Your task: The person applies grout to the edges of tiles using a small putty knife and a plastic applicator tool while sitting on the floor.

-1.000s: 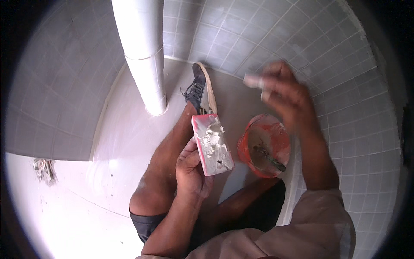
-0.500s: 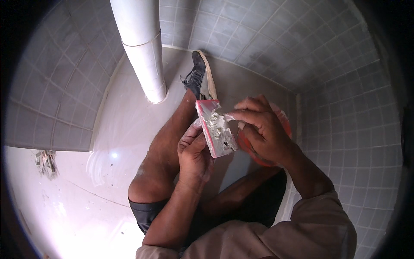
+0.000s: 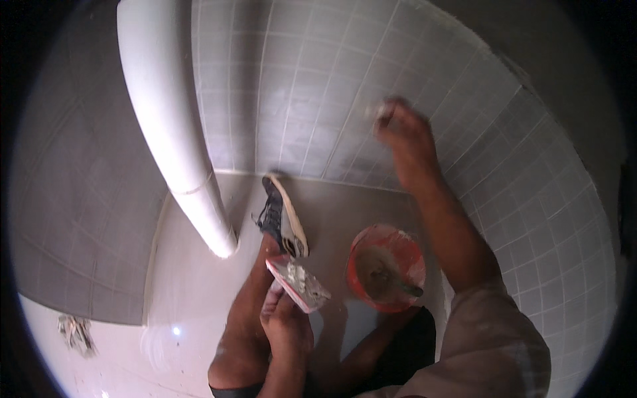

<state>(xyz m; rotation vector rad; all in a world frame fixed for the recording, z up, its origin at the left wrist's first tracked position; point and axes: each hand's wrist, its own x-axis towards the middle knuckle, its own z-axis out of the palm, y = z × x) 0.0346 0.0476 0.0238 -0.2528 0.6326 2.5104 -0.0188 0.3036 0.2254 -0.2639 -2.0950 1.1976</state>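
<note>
My left hand (image 3: 286, 318) is closed around the underside of a flat rectangular board (image 3: 309, 306) with a red-pink edge. A lumpy smear of white paste (image 3: 296, 275) lies across its top face. Up at the grey tiled wall (image 3: 318, 86), my right hand (image 3: 403, 126) is raised with its fingers curled together, blurred by motion. Something whitish shows at its fingertips, too smeared to name; whether it touches the tiles I cannot tell.
A red bucket (image 3: 358, 249) stands on the floor by the wall, holding greyish paste and a dark-handled tool (image 3: 408, 288). A white pipe (image 3: 174, 126) rises from the floor. My shoe (image 3: 280, 215) is near the wall's foot. Scraps (image 3: 77, 333) lie at far left.
My right hand has left the paste on the board and swung up and forward to the wall. The view has tilted up, uncovering the bucket. The left hand still holds the board.
</note>
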